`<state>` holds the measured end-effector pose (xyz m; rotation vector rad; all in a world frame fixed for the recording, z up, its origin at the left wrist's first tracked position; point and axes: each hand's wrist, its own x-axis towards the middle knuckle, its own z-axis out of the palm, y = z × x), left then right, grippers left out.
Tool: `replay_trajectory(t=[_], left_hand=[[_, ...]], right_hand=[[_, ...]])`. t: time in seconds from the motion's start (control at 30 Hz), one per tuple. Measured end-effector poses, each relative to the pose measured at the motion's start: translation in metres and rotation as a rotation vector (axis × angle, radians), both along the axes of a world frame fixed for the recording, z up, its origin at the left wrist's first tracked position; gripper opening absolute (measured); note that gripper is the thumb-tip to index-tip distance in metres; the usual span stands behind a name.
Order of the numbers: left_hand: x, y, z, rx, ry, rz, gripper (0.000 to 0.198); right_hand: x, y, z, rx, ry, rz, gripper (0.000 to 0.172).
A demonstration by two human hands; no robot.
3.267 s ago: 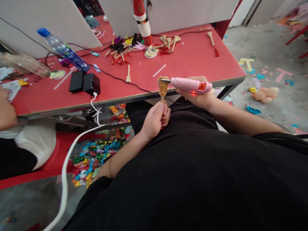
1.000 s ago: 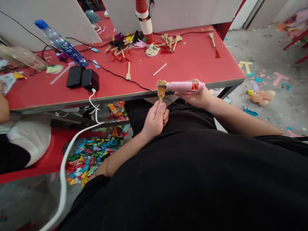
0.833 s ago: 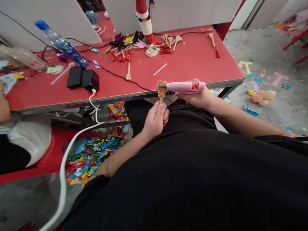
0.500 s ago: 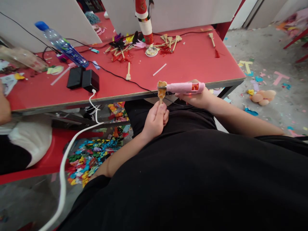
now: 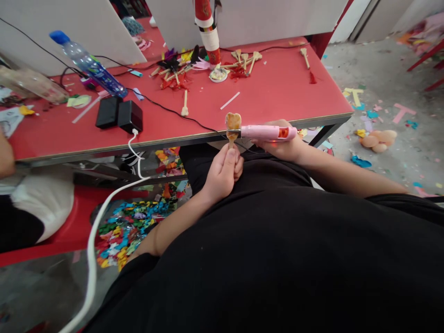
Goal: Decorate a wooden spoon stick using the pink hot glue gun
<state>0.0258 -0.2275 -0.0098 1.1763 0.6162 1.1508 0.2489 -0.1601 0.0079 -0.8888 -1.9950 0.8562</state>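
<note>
My left hand point(image 5: 225, 171) pinches the thin handle of a small wooden stick with a wide flat head point(image 5: 233, 121); the head points up and has orange-brown, glossy patches on its face. My right hand point(image 5: 280, 143) is wrapped round a pink hot glue gun point(image 5: 265, 132) with a small red light glowing below it. The gun lies level, and its metal nozzle is at the lower part of the stick's head. Both hands are just off the front edge of the red table point(image 5: 277, 97), above my lap.
Similar wooden sticks with red tassels point(image 5: 243, 64) lie at the back, beside a red-and-white column point(image 5: 210, 37). At left are a plastic bottle point(image 5: 92, 67), black boxes point(image 5: 130, 115) and a white cable point(image 5: 92, 259). Colourful scraps point(image 5: 138, 222) lie below. Another person's arm point(image 5: 5, 155) shows far left.
The glue gun's nozzle has moved from the middle of the stick's head down towards its lower end. The stick's head sits slightly higher; the left hand keeps its hold.
</note>
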Motion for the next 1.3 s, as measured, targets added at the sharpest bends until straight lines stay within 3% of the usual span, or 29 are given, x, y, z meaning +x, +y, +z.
replay_trajectory(t=[0.33,0.53,0.83,1.3], left_hand=[[0.001,0.001,0.004,0.047,0.015,0.049,0.054],[0.000,0.001,0.003,0.085,0.018,0.006,0.050],[0.000,0.002,-0.003,0.119,0.075,0.094,0.052],[0.000,0.002,-0.011,0.123,0.064,0.121,0.052]], right_hand=[[-0.002,-0.015,0.017,-0.054,0.124,-0.111,0.052],[-0.003,-0.014,0.024,-0.068,0.092,-0.166,0.055],[-0.002,-0.005,0.017,-0.014,0.059,-0.097,0.043],[-0.004,0.005,0.014,-0.088,0.027,-0.072,0.048]])
